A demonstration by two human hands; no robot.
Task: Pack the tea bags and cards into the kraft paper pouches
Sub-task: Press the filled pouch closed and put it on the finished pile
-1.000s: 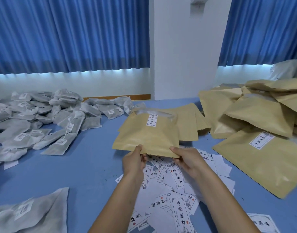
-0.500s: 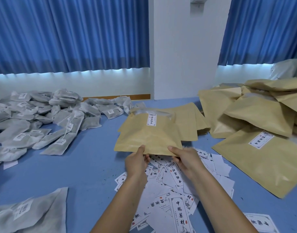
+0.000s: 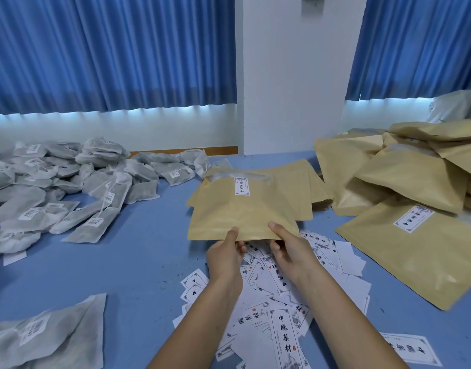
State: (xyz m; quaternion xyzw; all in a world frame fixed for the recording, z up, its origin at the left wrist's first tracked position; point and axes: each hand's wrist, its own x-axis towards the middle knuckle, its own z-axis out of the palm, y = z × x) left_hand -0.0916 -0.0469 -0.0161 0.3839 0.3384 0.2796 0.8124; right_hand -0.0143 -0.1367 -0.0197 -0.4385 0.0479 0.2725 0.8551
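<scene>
Flat labelled kraft paper pouch [image 3: 243, 211], near edge pinched by left hand [image 3: 225, 258] and right hand [image 3: 291, 253], above scattered white printed cards [image 3: 275, 312] on blue table [image 3: 127, 265].

Bottom-left tea bag [image 3: 55, 336] partly off-frame.

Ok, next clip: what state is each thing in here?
held pouch: label up, gripped at its near edge
left hand: pinching that edge
right hand: pinching that edge
tea bags: loose heap, unpacked, at left
cards: scattered loose beneath the hands
other pouches: piled at right
</scene>
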